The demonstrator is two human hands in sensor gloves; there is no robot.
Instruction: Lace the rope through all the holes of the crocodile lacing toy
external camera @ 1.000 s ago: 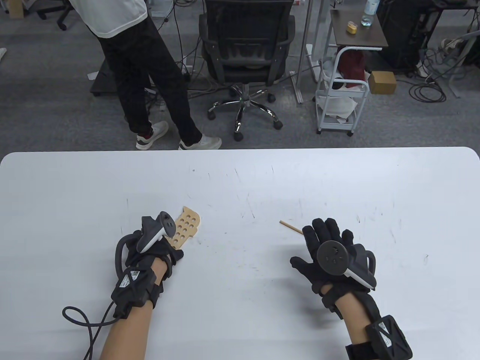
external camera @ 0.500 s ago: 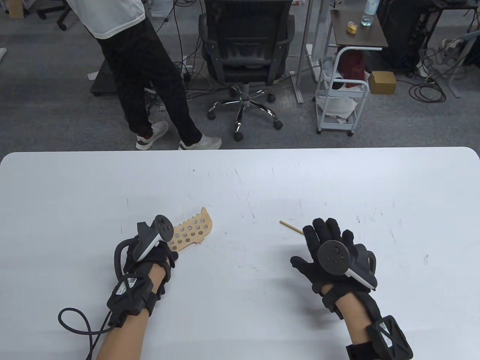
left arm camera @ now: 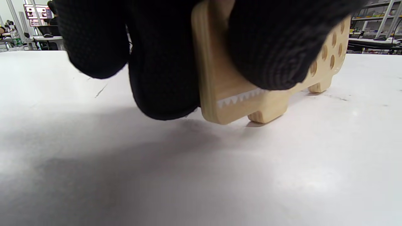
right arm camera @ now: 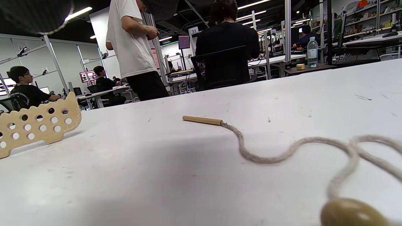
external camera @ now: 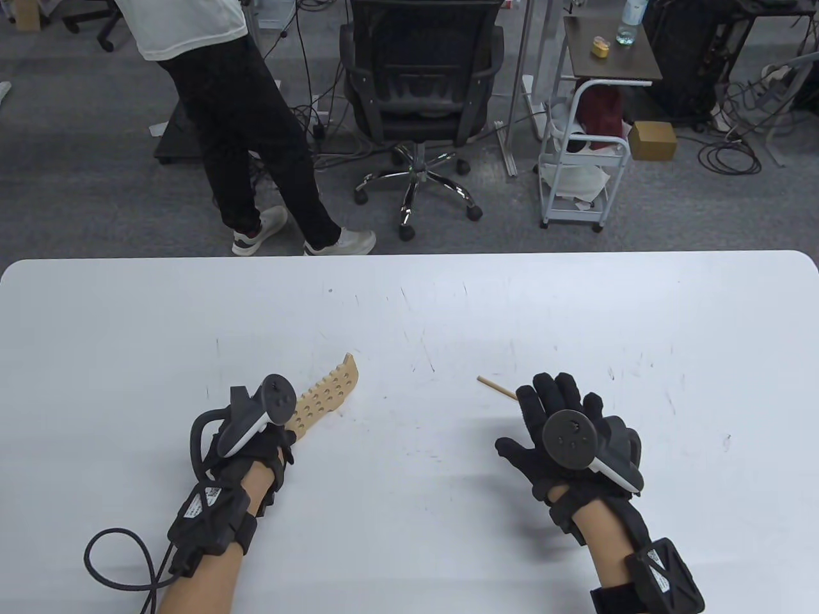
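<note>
Both hands are low over the bench: the left hand (external camera: pixel 269 441) grips the crocodile lacing toy (external camera: pixel 323 400) by its head end, fingers (left arm camera: pixel 163 62) on one face and the thumb on the other, while the right hand (external camera: pixel 563 422) lies flat with fingers straight and relaxed, holding nothing, spread over where the rope (right arm camera: pixel 282 150) lies. In the left wrist view the toy stands on its edge with its stubby feet touching the bench, its holed body stretching away from the hand. No hole carries rope yet.

The toy looks like a stiff, light wooden plate, smooth enough to slip in a loose pinch, so the grip at the solid head, clear of the holes, seems right. The rope is soft and limp, curling across the bench toward a rounded wooden bead (right arm camera: pixel 351 213) at its far end; only its wooden tip (external camera: pixel 496 386) is rigid, and that is probably the place to pinch for steering it through a hole.

Beyond the bench stand an office chair (external camera: pixel 419 83), a white cart (external camera: pixel 579 173) and a person (external camera: pixel 224 83) on the carpet.
</note>
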